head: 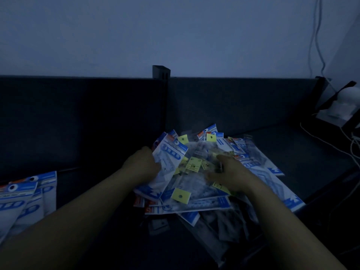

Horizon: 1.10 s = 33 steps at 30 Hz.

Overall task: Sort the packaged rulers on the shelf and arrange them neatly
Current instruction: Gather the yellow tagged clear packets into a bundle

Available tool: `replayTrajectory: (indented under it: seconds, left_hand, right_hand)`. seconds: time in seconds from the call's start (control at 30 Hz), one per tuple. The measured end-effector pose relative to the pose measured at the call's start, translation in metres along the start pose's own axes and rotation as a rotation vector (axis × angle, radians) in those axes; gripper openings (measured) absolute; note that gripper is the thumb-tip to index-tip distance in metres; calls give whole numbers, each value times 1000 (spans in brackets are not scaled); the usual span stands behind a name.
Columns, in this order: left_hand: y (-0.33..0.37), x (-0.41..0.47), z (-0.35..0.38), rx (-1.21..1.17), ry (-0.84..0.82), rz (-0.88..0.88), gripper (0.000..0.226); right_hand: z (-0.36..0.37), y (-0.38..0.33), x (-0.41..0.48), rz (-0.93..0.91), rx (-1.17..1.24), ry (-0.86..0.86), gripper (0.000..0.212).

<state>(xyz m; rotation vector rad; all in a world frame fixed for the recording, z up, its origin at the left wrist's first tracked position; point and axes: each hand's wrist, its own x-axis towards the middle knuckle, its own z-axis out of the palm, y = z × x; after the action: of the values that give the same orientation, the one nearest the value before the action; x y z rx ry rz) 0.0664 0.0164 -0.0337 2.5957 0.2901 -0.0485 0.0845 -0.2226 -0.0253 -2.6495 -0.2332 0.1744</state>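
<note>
My left hand (142,164) grips a blue-white ruler packet (170,158); my right hand (231,177) rests on the heap (204,204), grip unclear, print unreadable.

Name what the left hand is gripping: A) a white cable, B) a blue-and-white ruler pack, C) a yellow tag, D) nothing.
B: the left hand has its fingers curled on the edge of a blue-and-white ruler pack at the left side of the pile.
</note>
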Motion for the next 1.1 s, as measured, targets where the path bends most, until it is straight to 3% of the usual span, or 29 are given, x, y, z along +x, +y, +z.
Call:
replayTrajectory:
  seconds: [0.07,0.13,0.27,0.43,0.57,0.63,0.7,0.8,0.83,0.93,1.03,1.1]
  left_hand:
    - [8,-5,7,249,150,83,58]
    - [25,-10,17,255,156,236,63]
    - [57,-15,36,47,-122,289,50]
    - [69,-10,35,-28,-114,285,11]
    - [65,-10,37,-116,-94,305,22]
    - [67,-16,42,-47,-138,318,41]
    - [73,-21,46,29,-144,314,65]
    - [76,-19,41,6,-131,316,28]
    - [73,-16,37,-32,-127,284,29]
    - [57,-5,20,-132,-74,218,22]
    - [43,7,8,-187,-66,151,45]
    - [36,11,7,-220,-70,118,48]
  right_hand:
    - [-6,4,-3,-1,43,-12,51]
    - [-11,11,-6,4,20,-4,39]
    - [-14,26,-7,34,-13,32,33]
    - [-16,36,-8,114,140,117,52]
    - [-21,41,-8,126,179,231,29]
    - [-22,40,-7,148,206,251,18]
    - [-23,39,-8,161,198,254,33]
    - [-29,44,-8,197,235,290,25]
    - [-32,47,-9,202,252,303,22]
    - [-39,51,-18,219,234,201,18]
    - [-38,45,-32,230,125,41,21]
    - [-33,40,-37,218,70,-36,32]
